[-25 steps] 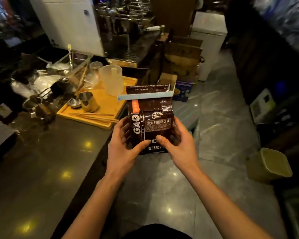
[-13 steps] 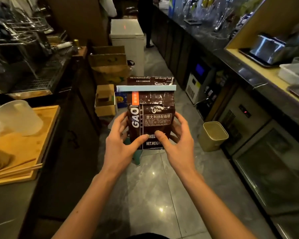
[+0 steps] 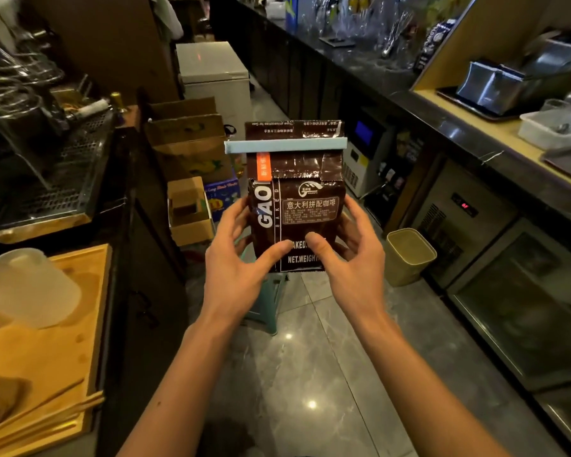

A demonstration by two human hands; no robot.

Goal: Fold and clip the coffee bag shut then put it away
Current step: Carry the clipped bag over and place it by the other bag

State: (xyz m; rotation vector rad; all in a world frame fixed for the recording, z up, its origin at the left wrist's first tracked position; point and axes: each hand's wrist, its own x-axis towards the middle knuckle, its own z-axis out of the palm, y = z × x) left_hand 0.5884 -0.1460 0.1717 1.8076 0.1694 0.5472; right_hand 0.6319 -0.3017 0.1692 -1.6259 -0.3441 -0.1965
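Observation:
A dark brown coffee bag with white "GAO" lettering stands upright in the air over the aisle floor, held in front of me. Its top is folded over and a long pale blue clip runs across the fold. My left hand grips the bag's left side with the thumb on its front. My right hand holds the right side, thumb pressed on the lower front. Both hands' fingers wrap behind the bag and are partly hidden.
A dark counter with a wooden tray and an overturned plastic jug runs along the left. Cardboard boxes, a white chest freezer and a small bin stand along the aisle. Under-counter fridges line the right side.
My view has swung right from the left counter to the aisle. The bag stays upright in both hands and sits slightly closer, with the grip unchanged.

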